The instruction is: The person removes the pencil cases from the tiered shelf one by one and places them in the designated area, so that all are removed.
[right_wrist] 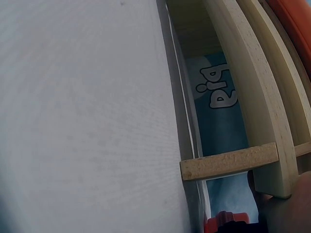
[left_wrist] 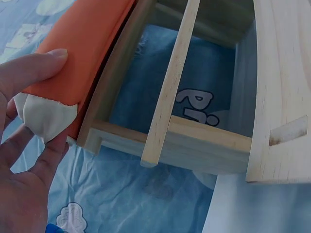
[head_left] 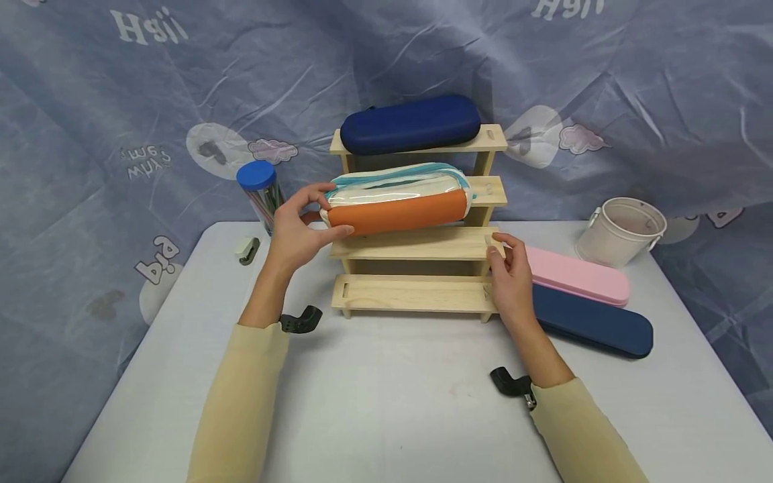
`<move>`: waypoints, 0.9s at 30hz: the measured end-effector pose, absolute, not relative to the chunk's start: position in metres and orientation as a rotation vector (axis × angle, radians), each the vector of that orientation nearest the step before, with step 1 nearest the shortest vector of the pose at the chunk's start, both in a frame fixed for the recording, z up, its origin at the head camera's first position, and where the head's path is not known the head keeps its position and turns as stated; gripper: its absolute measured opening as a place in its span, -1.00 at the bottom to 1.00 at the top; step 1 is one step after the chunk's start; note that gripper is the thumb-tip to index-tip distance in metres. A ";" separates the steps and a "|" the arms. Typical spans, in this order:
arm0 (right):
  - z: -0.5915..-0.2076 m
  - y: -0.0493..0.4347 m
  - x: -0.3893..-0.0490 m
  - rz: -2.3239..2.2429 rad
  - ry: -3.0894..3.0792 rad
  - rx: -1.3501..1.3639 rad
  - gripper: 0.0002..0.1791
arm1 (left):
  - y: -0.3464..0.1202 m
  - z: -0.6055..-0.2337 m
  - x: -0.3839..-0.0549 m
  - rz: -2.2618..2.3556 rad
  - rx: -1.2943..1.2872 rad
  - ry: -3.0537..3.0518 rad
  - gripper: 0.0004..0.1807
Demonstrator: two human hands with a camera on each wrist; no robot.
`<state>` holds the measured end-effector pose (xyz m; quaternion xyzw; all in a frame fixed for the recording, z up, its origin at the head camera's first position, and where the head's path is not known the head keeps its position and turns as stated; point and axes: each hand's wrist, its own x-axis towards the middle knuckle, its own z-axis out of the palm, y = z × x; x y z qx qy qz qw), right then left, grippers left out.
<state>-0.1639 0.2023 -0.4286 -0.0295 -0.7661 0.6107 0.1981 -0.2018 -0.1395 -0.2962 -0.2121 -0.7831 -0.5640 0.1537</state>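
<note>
My left hand (head_left: pixel 297 231) grips the left end of an orange and white pencil case (head_left: pixel 398 211) with a teal zipper. The case lies along the second tier from the top of a wooden stepped rack (head_left: pixel 417 295). In the left wrist view, the thumb (left_wrist: pixel 46 65) presses on the orange side while fingers reach behind the case's white corner. At the rack's right side, my right hand (head_left: pixel 512 285) holds the end of the third board. Only a small part of that hand (right_wrist: pixel 291 206) shows in the right wrist view. A navy case (head_left: pixel 410 125) lies on the top tier.
Right of the rack lie a pink case (head_left: pixel 576 275) and a dark blue case (head_left: pixel 592 322). Behind them stands a white bucket (head_left: pixel 616 235). A blue-lidded jar (head_left: pixel 260 184) and a small green and white object (head_left: pixel 247 249) are at the left. Patterned cloth (head_left: pixel 423 54) hangs behind.
</note>
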 end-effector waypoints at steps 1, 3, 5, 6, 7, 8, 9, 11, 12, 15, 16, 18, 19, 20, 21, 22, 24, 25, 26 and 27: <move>-0.430 0.203 -0.164 1.708 -2.140 -0.083 -0.58 | -0.141 -0.296 -0.201 -1.609 -0.606 -2.253 -0.58; -0.432 0.203 -0.165 1.708 -2.129 -0.079 -0.59 | -0.143 -0.296 -0.200 -1.601 -0.608 -2.259 -0.58; -0.432 0.203 -0.165 1.707 -2.118 -0.074 -0.59 | -0.147 -0.296 -0.199 -1.596 -0.611 -2.258 -0.58; -0.432 0.203 -0.166 1.709 -2.114 -0.072 -0.59 | -0.148 -0.296 -0.199 -1.595 -0.611 -2.256 -0.58; -0.433 0.203 -0.166 1.710 -2.111 -0.069 -0.59 | -0.150 -0.296 -0.198 -1.595 -0.609 -2.254 -0.58; -0.433 0.203 -0.166 1.712 -2.109 -0.069 -0.59 | -0.152 -0.296 -0.197 -1.596 -0.607 -2.250 -0.58; -0.432 0.203 -0.166 1.714 -2.108 -0.067 -0.59 | -0.153 -0.297 -0.197 -1.597 -0.607 -2.245 -0.58; -0.432 0.203 -0.166 1.718 -2.106 -0.065 -0.59 | -0.156 -0.296 -0.195 -1.598 -0.608 -2.234 -0.58; -0.431 0.203 -0.166 1.723 -2.105 -0.063 -0.59 | -0.157 -0.296 -0.194 -1.598 -0.606 -2.230 -0.58; -0.430 0.202 -0.165 1.724 -2.102 -0.063 -0.58 | -0.160 -0.296 -0.191 -1.588 -0.600 -2.226 -0.58; -0.430 0.202 -0.165 1.724 -2.102 -0.063 -0.58 | -0.161 -0.296 -0.190 -1.587 -0.596 -2.226 -0.58; -0.430 0.202 -0.165 1.726 -2.102 -0.064 -0.59 | -0.162 -0.296 -0.188 -1.579 -0.582 -2.231 -0.58; -0.430 0.203 -0.165 1.724 -2.103 -0.065 -0.59 | -0.163 -0.296 -0.187 -1.571 -0.576 -2.237 -0.59; -0.430 0.203 -0.165 1.725 -2.105 -0.065 -0.58 | -0.164 -0.296 -0.186 -1.567 -0.568 -2.240 -0.59; -0.430 0.203 -0.165 1.726 -2.107 -0.063 -0.58 | -0.165 -0.296 -0.185 -1.560 -0.555 -2.247 -0.59; -0.430 0.203 -0.165 1.728 -2.109 -0.062 -0.58 | -0.166 -0.296 -0.184 -1.555 -0.544 -2.252 -0.59; -0.431 0.203 -0.166 1.727 -2.113 -0.066 -0.58 | -0.168 -0.297 -0.183 -1.545 -0.530 -2.257 -0.59; -0.431 0.203 -0.166 1.726 -2.113 -0.067 -0.58 | -0.169 -0.297 -0.182 -1.545 -0.528 -2.257 -0.59; -0.431 0.203 -0.166 1.725 -2.114 -0.069 -0.58 | -0.170 -0.298 -0.181 -1.551 -0.526 -2.253 -0.58; -0.431 0.203 -0.166 1.726 -2.113 -0.072 -0.58 | -0.171 -0.298 -0.181 -1.555 -0.526 -2.251 -0.58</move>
